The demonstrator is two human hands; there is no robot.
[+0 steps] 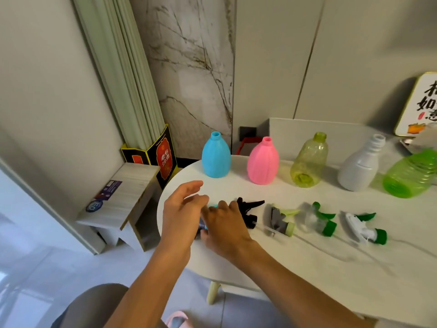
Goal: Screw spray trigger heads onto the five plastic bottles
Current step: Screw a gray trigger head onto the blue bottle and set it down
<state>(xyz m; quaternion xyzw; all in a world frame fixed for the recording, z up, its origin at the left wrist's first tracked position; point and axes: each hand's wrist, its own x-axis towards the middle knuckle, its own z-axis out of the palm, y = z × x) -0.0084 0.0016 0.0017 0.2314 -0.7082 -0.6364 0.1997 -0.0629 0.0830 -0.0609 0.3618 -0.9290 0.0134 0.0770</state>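
Several open bottles stand in a row on the white table (307, 268): blue bottle (216, 158), pink bottle (262, 163), yellow-green bottle (308, 162), white bottle (360, 169), green bottle (411, 174). In front lie trigger heads: black head (249, 210), grey and pale-green head (281, 220), clear and green head (320, 220), white and green head (365, 227). A blue trigger head (205, 224) lies mostly hidden under my hands. My right hand (225, 224) curls over it. My left hand (183, 209) hovers beside it, fingers spread.
A low wooden stool (123, 204) and a black-and-red box (160, 155) stand on the floor left of the table. A framed sign (418, 107) leans on the wall at the back right. A red-handled object (246, 144) sits behind the pink bottle.
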